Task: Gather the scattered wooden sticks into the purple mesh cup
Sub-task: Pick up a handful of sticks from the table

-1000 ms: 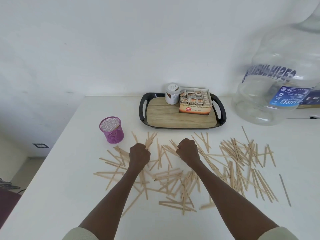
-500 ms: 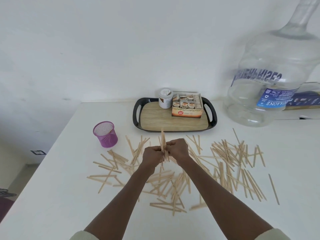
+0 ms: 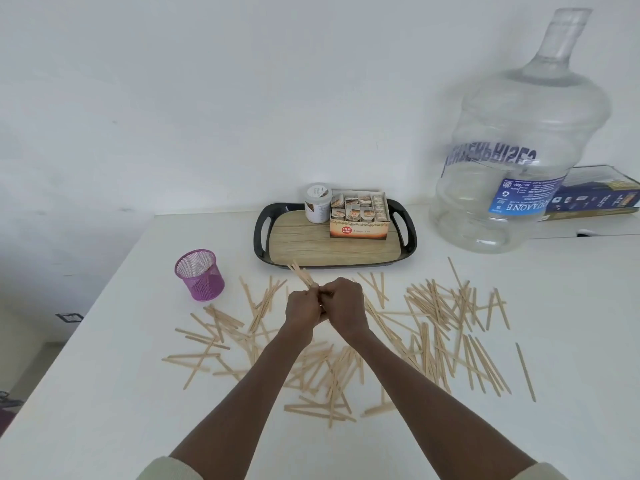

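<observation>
Sticks are the weak point: both hands meet just in front of the tray point(image 3: 405, 233), the left hand point(image 3: 302, 311) and the right hand point(image 3: 346, 308) clenched together round a small bundle of sticks point(image 3: 302, 274) whose tips fan out up and to the left, toward the tray's near rim. The bundle looks loosely squared, so if the grip slackens while it travels toward the purple mesh cup point(image 3: 200, 274), off to the tray's left and nearer than it on the worktop point(image 3: 104, 393), a stick or two could slide out and drop back among the rest. The cup is light and narrow; splayed ends arriving at a slant could catch its rim, spill over the side, or tip it. It also stands close to the worktop's left edge, so a hard nudge might send it off. Forearms passing low over the scattered wooden sticks point(image 3: 433, 327), which lie spread in front of the tray and to its right, could sweep some farther out.

Much is concealed. The hands cover the lower part of the bundle, so its count and how each set of fingers shares the hold cannot be read. Sticks beneath the forearms are hidden. Through the mesh a few pale streaks show, but I cannot tell how many sticks the cup holds. The water jug point(image 3: 512, 140), right of the tray, is blurred at its label.
</observation>
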